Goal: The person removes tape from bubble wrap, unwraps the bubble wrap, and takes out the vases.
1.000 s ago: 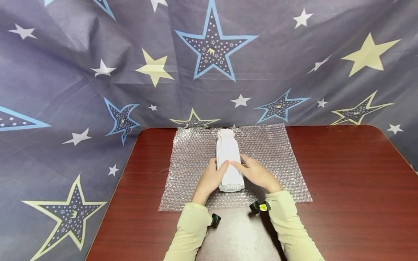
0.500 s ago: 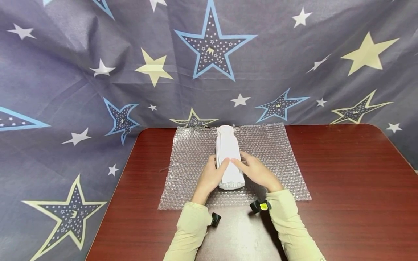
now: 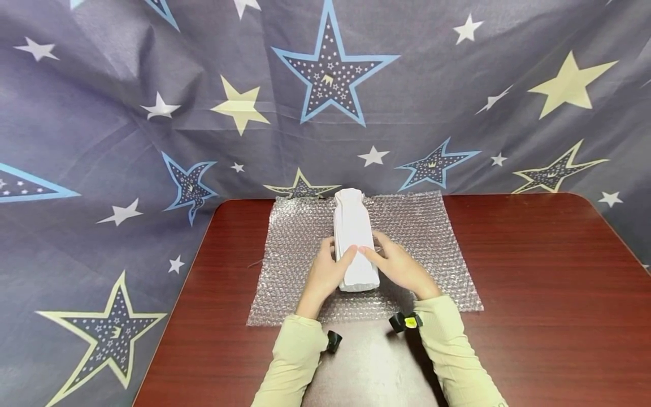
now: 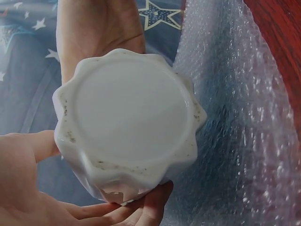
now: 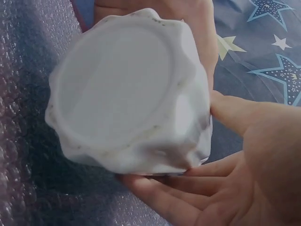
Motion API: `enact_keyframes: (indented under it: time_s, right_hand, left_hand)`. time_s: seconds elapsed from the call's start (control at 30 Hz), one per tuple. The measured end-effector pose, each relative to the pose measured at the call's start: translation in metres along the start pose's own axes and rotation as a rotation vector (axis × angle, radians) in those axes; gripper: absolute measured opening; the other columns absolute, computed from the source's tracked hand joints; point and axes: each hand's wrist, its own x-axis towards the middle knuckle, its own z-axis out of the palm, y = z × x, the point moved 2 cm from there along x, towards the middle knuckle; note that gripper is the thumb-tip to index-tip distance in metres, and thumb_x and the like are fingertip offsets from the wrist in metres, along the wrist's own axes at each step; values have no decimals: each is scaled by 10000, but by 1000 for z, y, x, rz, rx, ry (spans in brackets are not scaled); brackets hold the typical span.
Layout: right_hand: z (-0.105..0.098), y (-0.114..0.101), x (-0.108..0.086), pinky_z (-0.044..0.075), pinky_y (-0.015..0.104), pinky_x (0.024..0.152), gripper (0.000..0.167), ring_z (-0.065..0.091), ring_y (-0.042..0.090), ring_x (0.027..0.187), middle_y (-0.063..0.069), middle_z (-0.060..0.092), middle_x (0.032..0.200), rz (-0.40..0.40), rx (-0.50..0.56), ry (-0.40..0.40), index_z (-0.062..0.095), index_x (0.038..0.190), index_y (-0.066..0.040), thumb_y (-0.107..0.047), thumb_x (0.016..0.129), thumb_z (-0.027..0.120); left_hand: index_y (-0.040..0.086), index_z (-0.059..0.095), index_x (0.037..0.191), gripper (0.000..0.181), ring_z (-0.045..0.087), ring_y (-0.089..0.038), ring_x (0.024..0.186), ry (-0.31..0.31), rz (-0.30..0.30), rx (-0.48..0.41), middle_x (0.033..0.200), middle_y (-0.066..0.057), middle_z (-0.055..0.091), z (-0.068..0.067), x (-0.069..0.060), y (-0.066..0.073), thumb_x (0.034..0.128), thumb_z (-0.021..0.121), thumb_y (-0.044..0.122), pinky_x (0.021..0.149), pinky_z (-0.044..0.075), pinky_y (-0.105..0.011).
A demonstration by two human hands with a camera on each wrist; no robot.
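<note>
Nearest: two pale yellow sleeves [image 3: 290,353], reaching in from the near side. Black left device [image 3: 333,342] at the left cuff; black right device [image 3: 399,323], with a yellow patch, at the right cuff.

Left hand [image 3: 325,274]: grasping the vase [image 3: 355,232] from its left side, thumb on the upper face, fingers bent round toward the underside. Right hand [image 3: 400,267]: same grasp, mirrored, from the right side. Thumb tips almost meet on the upper face, below mid-length.

Vase: white, glossy, fluted. Position: over the middle of the bubble wrap, between the hands, base toward the person, narrower neck pointing away. Base [image 4: 131,110] round with a scalloped rim, a shallow recessed disc inside it and small dark specks along the edge; it sits clear of the wrap. Contact between neck and wrap: cannot tell.

Bubble wrap [image 3: 300,243]: clear single sheet, spread roughly flat, its far edge at the table's far edge. Table [image 3: 551,271]: red-brown wood grain, rounded far corners, glare on the near part.

Farthest: grey-purple backdrop [image 3: 402,96], creased, printed with white, yellow and blue-outlined stars, behind the table and along its left side.
</note>
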Motion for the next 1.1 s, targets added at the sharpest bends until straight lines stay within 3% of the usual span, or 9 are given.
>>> enact_keyframes:
  time_s: [0.4, 0.6, 0.8, 0.97, 1.1]
  right_hand:
    - [-1, -4, -3, 526, 470, 952, 668, 614, 355, 1158, 216, 524, 1394, -1, 56, 4, 309, 1530, -92, -437, 1009, 546]
    - [-3, -8, -4, 548, 441, 913, 636, 638, 331, 1109, 191, 529, 1390, -40, 86, 32, 310, 1518, -136, -383, 1001, 585]
    - [-5, -12, -4, 526, 470, 957, 659, 622, 349, 1134, 216, 518, 1407, -78, 90, 44, 286, 1520, -150, -356, 988, 615]
    - [-5, -13, -3, 525, 451, 967, 690, 625, 332, 1124, 217, 518, 1401, -115, 100, 59, 273, 1518, -166, -314, 965, 659]
    - [-4, -14, -2, 517, 446, 983, 740, 611, 338, 1159, 223, 515, 1408, -125, 118, 72, 267, 1527, -188, -322, 938, 694]
  left_hand:
    - [60, 335, 1515, 789, 635, -347, 1085, 12, 39, -103, 1410, -220, 486, -9, -2, 1, 915, 673, 445, 809, 578, -405]
    - [100, 347, 1519, 772, 629, -350, 1095, 36, 93, -107, 1420, -204, 486, -12, -4, 4, 903, 701, 404, 813, 576, -428]
    - [134, 360, 1516, 757, 627, -368, 1109, 58, 163, -99, 1422, -195, 491, -17, -5, 4, 897, 734, 354, 809, 580, -445]
    - [135, 340, 1524, 780, 599, -406, 1155, 49, 221, -106, 1438, -216, 468, -21, -5, 2, 892, 749, 340, 863, 564, -480]
    - [188, 320, 1542, 805, 573, -426, 1190, 25, 227, -135, 1453, -212, 443, -26, -5, 0, 883, 760, 334, 900, 549, -501]
